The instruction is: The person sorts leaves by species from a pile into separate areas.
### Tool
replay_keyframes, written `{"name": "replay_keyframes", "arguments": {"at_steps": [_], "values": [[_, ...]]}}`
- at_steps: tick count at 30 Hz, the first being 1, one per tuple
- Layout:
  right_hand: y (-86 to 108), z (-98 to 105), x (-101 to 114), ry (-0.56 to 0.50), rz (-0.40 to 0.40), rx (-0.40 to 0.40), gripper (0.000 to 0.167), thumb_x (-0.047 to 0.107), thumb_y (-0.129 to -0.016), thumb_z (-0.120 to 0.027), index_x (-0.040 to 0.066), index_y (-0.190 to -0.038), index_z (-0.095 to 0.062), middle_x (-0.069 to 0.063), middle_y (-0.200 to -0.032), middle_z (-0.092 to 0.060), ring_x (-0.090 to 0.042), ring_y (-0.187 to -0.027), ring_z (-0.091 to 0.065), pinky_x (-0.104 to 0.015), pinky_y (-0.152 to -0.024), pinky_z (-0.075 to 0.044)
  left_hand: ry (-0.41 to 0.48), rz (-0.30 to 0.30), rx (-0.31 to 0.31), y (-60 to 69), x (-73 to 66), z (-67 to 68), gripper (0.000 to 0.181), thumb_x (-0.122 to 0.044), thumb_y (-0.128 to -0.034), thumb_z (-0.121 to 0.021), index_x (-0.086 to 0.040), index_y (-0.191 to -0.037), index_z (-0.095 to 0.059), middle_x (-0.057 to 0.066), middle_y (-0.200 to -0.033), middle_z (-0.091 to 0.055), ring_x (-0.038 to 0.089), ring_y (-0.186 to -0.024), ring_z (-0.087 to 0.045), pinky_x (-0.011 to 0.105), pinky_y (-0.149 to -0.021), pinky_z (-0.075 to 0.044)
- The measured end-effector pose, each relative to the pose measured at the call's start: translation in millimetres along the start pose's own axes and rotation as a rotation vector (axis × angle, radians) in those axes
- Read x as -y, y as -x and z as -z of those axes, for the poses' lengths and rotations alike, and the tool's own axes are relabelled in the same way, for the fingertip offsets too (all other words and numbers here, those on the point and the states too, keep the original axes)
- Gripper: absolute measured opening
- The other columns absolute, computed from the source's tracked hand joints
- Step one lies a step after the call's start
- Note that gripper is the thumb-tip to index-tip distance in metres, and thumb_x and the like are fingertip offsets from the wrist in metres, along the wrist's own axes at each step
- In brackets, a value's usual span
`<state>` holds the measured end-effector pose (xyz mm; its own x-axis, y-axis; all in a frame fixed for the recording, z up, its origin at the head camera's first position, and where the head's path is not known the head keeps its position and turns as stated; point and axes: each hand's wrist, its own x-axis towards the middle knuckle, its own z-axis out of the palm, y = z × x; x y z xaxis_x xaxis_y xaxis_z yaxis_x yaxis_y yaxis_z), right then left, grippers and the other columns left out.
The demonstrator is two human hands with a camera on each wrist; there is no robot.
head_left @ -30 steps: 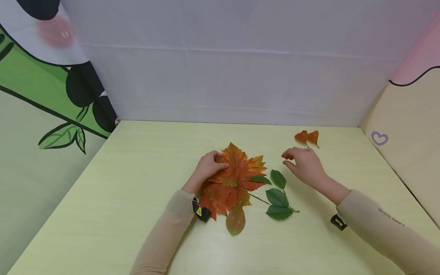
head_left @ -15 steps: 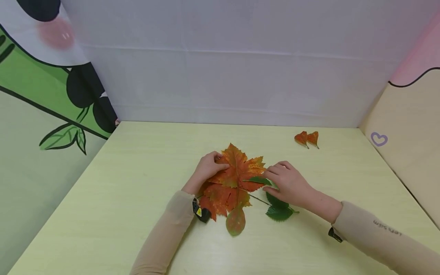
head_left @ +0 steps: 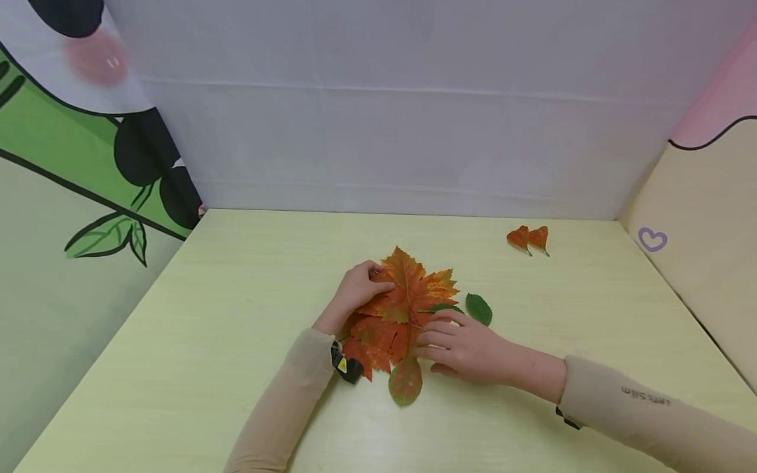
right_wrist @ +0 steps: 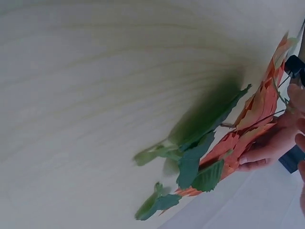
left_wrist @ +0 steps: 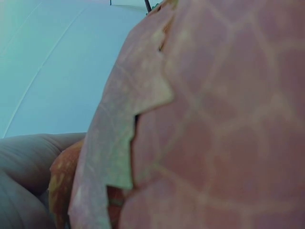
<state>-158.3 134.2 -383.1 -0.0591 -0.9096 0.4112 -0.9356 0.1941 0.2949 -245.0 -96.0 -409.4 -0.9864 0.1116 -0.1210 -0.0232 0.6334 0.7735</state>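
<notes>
A pile of orange-red maple leaves (head_left: 408, 289) lies mid-table in the head view. My left hand (head_left: 357, 289) pinches the pile's left edge, thumb on top; in the left wrist view the large orange leaf (left_wrist: 214, 119) fills most of the picture. My right hand (head_left: 467, 348) hovers over the pile's lower right side with fingers loosely bent, hiding part of the green leaves. Below the pile lies a rounded brownish-green leaf (head_left: 405, 382). One green leaf (head_left: 478, 309) shows behind the right hand. Several green leaves (right_wrist: 195, 162) appear in the right wrist view.
Two small orange leaves (head_left: 528, 239) lie at the back right of the pale wooden table (head_left: 236, 295). A white sheet (head_left: 378, 144) stands along the back edge, with printed panels at the left (head_left: 118, 184) and right (head_left: 698, 230).
My right hand has moved left and down from near the small orange leaves to the lower right of the pile, covering green leaves. The left hand has stayed on the pile.
</notes>
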Motion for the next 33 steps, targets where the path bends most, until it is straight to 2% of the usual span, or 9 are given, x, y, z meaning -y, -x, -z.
{"name": "replay_keyframes", "arguments": {"at_steps": [4, 7, 17, 23, 29, 33], "values": [[-6.5, -3.9, 5.8, 0.03, 0.116, 0.056, 0.038, 0.028, -0.076, -0.072, 0.016, -0.111, -0.063, 0.005, -0.111, -0.063, -0.012, -0.11, -0.054, -0.035, -0.098, -0.038, 0.003, 0.008, -0.007, 1.1, -0.4, 0.0, 0.043, -0.028, -0.0801, -0.069, -0.006, -0.114, -0.055, 0.011, -0.107, -0.059, 0.025, -0.092, -0.055, 0.038, -0.08, -0.048], [-9.3, -7.0, 8.6, 0.044, 0.158, 0.087, 0.036, 0.03, -0.079, -0.069, 0.018, -0.113, -0.063, 0.007, -0.114, -0.062, -0.012, -0.114, -0.053, -0.035, -0.1, -0.036, 0.003, 0.011, -0.008, 1.4, 0.1, -0.6, 0.043, -0.028, -0.0799, -0.069, -0.007, -0.114, -0.055, 0.011, -0.107, -0.058, 0.025, -0.092, -0.055, 0.038, -0.08, -0.047], [-14.7, -17.0, 12.4, 0.061, 0.14, 0.109, 0.026, 0.034, -0.082, -0.065, 0.023, -0.106, -0.066, 0.011, -0.104, -0.064, -0.011, -0.104, -0.055, -0.033, -0.098, -0.037, 0.017, 0.006, -0.015, 2.2, 0.4, -0.4, 0.043, -0.027, -0.0797, -0.07, -0.007, -0.115, -0.055, 0.011, -0.109, -0.058, 0.026, -0.094, -0.055, 0.038, -0.08, -0.047], [-17.7, -18.6, 13.3, 0.082, 0.152, 0.111, 0.015, 0.021, -0.087, -0.06, 0.024, -0.101, -0.064, 0.012, -0.101, -0.061, -0.01, -0.1, -0.053, -0.032, -0.097, -0.036, 0.023, 0.001, -0.006, 4.8, -2.4, 1.1, 0.042, -0.027, -0.0797, -0.07, -0.007, -0.114, -0.055, 0.013, -0.112, -0.057, 0.027, -0.096, -0.055, 0.039, -0.08, -0.046], [-16.9, -16.3, 9.4, 0.127, 0.206, 0.089, 0.017, 0.014, -0.089, -0.055, 0.022, -0.101, -0.064, 0.009, -0.105, -0.06, -0.012, -0.103, -0.053, -0.034, -0.097, -0.038, 0.01, -0.001, 0.009, 3.0, -1.1, 0.0, 0.041, -0.027, -0.0796, -0.07, -0.008, -0.113, -0.056, 0.012, -0.11, -0.058, 0.026, -0.093, -0.055, 0.038, -0.079, -0.047], [-16.2, -13.7, 6.7, 0.179, 0.255, 0.112, 0.021, 0.013, -0.088, -0.056, 0.022, -0.105, -0.063, 0.007, -0.115, -0.059, -0.015, -0.116, -0.049, -0.038, -0.103, -0.033, -0.001, -0.005, 0.005, 2.4, -0.9, 0.5, 0.042, -0.028, -0.0793, -0.07, -0.007, -0.114, -0.056, 0.012, -0.11, -0.058, 0.026, -0.093, -0.056, 0.038, -0.08, -0.047]]}}
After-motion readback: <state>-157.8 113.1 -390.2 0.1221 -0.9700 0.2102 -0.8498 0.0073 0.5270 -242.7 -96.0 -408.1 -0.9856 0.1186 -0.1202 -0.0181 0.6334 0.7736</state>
